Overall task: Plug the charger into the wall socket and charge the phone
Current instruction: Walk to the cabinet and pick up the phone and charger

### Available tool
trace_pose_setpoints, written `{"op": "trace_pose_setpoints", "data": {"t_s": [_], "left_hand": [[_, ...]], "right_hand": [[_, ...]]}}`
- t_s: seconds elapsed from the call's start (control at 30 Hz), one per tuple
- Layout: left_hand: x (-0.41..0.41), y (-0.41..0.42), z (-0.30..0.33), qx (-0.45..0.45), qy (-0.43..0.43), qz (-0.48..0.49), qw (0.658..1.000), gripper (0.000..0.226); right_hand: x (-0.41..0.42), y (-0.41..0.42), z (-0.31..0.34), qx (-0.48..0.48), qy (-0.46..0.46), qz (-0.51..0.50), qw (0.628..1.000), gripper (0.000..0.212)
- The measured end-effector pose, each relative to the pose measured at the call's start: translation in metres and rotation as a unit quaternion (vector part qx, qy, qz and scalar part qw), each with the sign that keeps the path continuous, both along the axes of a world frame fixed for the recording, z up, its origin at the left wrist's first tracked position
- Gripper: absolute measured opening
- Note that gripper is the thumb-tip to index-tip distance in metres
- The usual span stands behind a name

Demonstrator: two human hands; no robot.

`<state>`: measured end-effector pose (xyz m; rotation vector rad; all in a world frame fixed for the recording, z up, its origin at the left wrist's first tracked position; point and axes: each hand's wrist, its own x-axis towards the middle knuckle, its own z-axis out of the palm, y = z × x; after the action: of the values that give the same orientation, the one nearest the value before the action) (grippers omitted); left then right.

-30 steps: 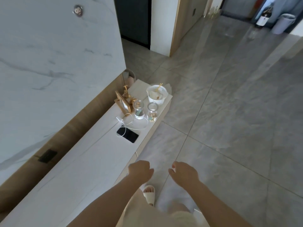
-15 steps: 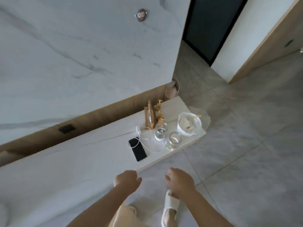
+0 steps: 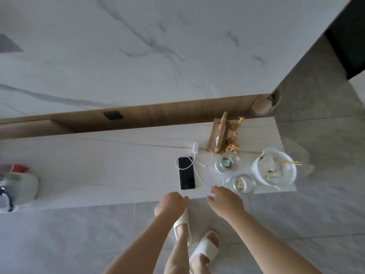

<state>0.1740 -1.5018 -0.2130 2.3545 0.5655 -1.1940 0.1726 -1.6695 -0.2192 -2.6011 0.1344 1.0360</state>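
A black phone [image 3: 186,173] lies flat on the low white cabinet top [image 3: 110,165], near its front edge. A white charger block [image 3: 195,147] sits just behind the phone, and its thin white cable [image 3: 205,173] loops loosely over the phone's top and to its right. The dark wall socket [image 3: 113,115] is set in the wooden strip behind the cabinet, to the left of the phone. My left hand [image 3: 170,202] hovers at the cabinet's front edge below the phone, fingers curled with nothing in them. My right hand [image 3: 225,199] is beside it, fingers apart, close to the cable's loop.
Two glass jars [image 3: 227,163] [image 3: 242,183], a white perforated basket [image 3: 275,169], a wooden stand [image 3: 218,136] and gold figurines [image 3: 233,144] crowd the cabinet's right end. A white bag-like item [image 3: 17,186] sits at the far left. My slippered feet [image 3: 204,249] stand on grey floor tiles.
The view has swung to face the cabinet squarely and come closer. Both hands have moved forward to the cabinet's front edge near the phone and cable.
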Motion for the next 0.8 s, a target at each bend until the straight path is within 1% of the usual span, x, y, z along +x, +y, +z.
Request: {"op": "trace_pose_setpoints", "data": {"t_s": [0.13, 0.33, 0.4, 0.5, 0.53, 0.6, 0.63, 0.73, 0.8], "left_hand": [[0.043, 0.001, -0.033, -0.021, 0.026, 0.036, 0.999, 0.025], [0.095, 0.005, -0.095, -0.027, 0.045, 0.059, 0.997, 0.025], [0.108, 0.007, -0.117, -0.039, 0.043, 0.07, 0.996, 0.021], [0.123, 0.007, -0.15, -0.072, 0.028, 0.116, 0.99, 0.013], [0.126, 0.005, -0.161, -0.083, 0.024, 0.116, 0.989, 0.016], [0.136, 0.0, -0.183, -0.093, 0.017, 0.112, 0.989, 0.032], [0.141, -0.003, -0.191, -0.101, 0.015, 0.121, 0.987, 0.034], [0.149, -0.013, -0.218, -0.103, 0.018, 0.131, 0.986, 0.027], [0.151, -0.018, -0.235, -0.108, 0.008, 0.139, 0.984, 0.033]], "right_hand": [[0.031, 0.009, -0.031, 0.003, 0.007, -0.008, 1.0, 0.04], [0.074, 0.019, -0.087, -0.01, -0.01, -0.03, 0.999, 0.039], [0.09, 0.02, -0.108, -0.008, -0.016, -0.047, 0.999, 0.043], [0.11, 0.021, -0.144, -0.022, -0.021, -0.056, 0.998, 0.046], [0.114, 0.022, -0.157, -0.03, -0.02, -0.06, 0.998, 0.051], [0.121, 0.024, -0.184, -0.044, -0.013, -0.069, 0.997, 0.064], [0.124, 0.025, -0.195, -0.052, -0.005, -0.066, 0.996, 0.069], [0.129, 0.03, -0.22, -0.073, 0.019, -0.064, 0.995, 0.075], [0.132, 0.034, -0.231, -0.089, 0.013, -0.067, 0.994, 0.078]]}}
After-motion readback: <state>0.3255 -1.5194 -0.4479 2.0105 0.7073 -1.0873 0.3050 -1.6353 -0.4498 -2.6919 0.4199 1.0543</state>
